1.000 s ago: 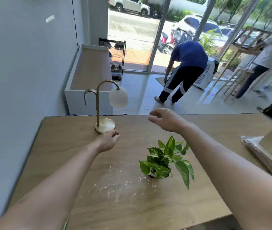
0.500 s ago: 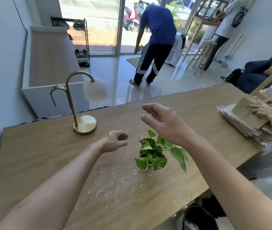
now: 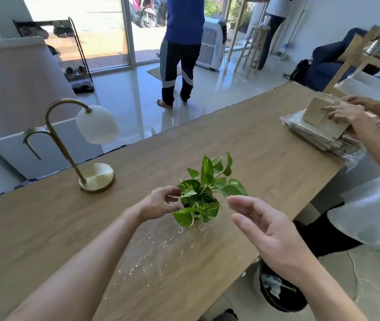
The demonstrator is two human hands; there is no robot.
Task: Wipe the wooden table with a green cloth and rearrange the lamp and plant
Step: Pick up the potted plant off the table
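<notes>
Leaves of the plant point(image 3: 204, 195) cover its pot almost fully, so the pot's form cannot be told; only a dark part shows low between the leaves. The plant stands near the middle of the wooden bench point(image 3: 265, 154), with small drops of water point(image 3: 158, 246) on the wood just before it. The left hand point(image 3: 161, 203) is at the plant's left side, fingers loosely curved and holding nothing; its fingertips are at the leaves, but whether they touch is not clear. The right hand point(image 3: 263, 225) hangs in the air to the right of the plant, apart from it, fingers spread and relaxed. The lamp point(image 3: 77, 144), with brass base and white round shade, stands upright on the far left part of the bench, well apart from the plant. At the right end, another person's hands point(image 3: 344, 111) rest on a stack of flat packets point(image 3: 318, 133); this person is cut off by the picture edge. A green cloth does not show clearly anywhere.
</notes>
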